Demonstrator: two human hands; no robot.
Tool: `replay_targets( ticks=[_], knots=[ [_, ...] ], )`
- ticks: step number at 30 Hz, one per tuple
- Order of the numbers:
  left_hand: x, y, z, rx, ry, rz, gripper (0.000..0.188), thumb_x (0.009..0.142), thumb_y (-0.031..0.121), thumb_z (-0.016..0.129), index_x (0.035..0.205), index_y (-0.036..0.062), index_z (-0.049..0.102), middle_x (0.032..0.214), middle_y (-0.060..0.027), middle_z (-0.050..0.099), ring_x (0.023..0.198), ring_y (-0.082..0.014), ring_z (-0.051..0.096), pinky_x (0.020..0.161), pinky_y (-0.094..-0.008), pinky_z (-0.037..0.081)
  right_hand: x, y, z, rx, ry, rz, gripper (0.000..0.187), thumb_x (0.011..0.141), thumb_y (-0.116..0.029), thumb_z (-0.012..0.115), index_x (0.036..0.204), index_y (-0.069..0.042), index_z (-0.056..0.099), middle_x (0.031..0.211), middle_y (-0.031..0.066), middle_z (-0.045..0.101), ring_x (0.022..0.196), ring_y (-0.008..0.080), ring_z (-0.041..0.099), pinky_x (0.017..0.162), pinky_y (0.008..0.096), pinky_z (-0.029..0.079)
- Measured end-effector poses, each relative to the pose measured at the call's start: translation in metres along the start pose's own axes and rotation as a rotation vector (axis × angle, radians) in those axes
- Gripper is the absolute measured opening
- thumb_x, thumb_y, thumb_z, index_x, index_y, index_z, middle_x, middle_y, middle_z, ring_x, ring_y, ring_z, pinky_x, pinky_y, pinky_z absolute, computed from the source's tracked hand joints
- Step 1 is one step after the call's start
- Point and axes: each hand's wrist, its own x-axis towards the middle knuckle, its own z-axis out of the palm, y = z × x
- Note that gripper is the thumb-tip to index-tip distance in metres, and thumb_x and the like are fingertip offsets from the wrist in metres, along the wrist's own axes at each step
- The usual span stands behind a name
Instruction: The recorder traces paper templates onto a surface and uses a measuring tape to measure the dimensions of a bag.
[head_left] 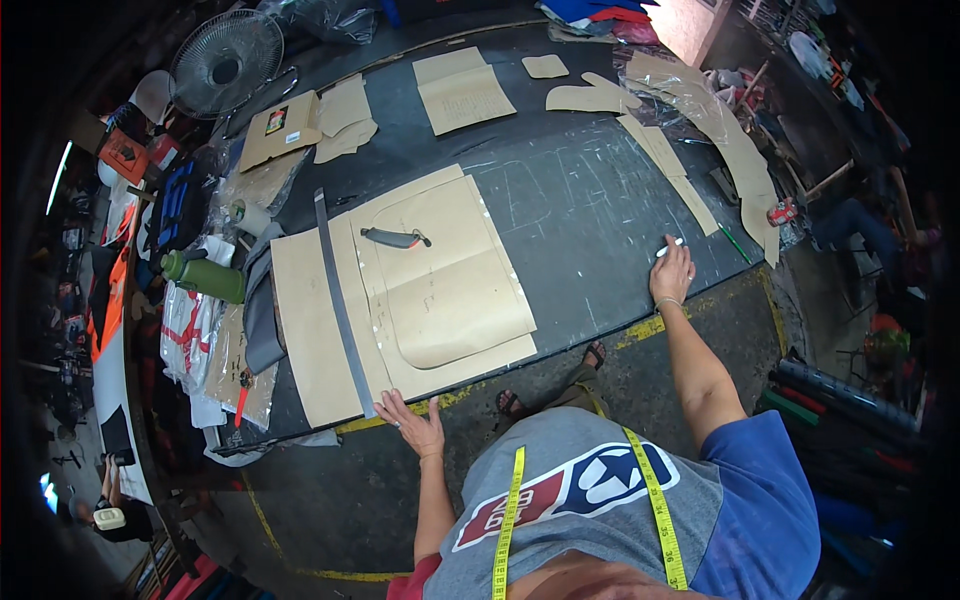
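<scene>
My left hand [413, 425] lies at the table's front edge, fingers spread, its fingertips by the near end of a long metal ruler [343, 300]. That ruler lies across a brown paper sheet [305, 330]. Beside it is a larger brown paper pattern [455, 290] with a drawn rounded outline. On the pattern rests a grey-handled tool [395, 238], perhaps a cutter. My right hand [673, 278] is over the table's front right part, closed on a short white stick [669, 247] that looks like chalk or a marker.
White marks cover the dark table [570, 200]. Long paper strips [675, 175] and a green pen [735, 243] lie at the right. Farther back are more patterns [462, 90] and a cardboard envelope [280, 130]. A green bottle [203, 276] and a fan [227, 65] are at the left.
</scene>
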Motion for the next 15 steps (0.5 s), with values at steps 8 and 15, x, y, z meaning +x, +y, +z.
replay_targets(
  ticks=[8,15],
  knots=[
    [0.0023,0.002,-0.0019,0.005,-0.025,-0.016,0.09,0.089,0.042,0.072,0.154,0.0017,0.024,0.161,-0.0232,0.021,0.151,-0.0473,0.005,0.121,-0.0551,0.016,-0.0009,-0.003,-0.0074,0.002,-0.027,0.016,0.046,0.099,-0.018,0.046,0.145,-0.021,0.045,0.147,0.0063,0.051,0.144,0.0307,0.036,0.117,0.051,0.025],
    [-0.0011,0.0022,-0.0038,-0.012,-0.002,-0.002,0.09,0.088,0.041,0.074,0.153,0.0011,0.025,0.159,-0.0235,0.024,0.15,-0.0482,0.007,0.121,-0.0563,0.017,-0.0034,-0.0024,-0.0024,-0.014,-0.012,0.002,0.045,0.1,-0.017,0.046,0.144,-0.021,0.045,0.148,0.0069,0.05,0.143,0.0307,0.037,0.116,0.051,0.026]
  ],
)
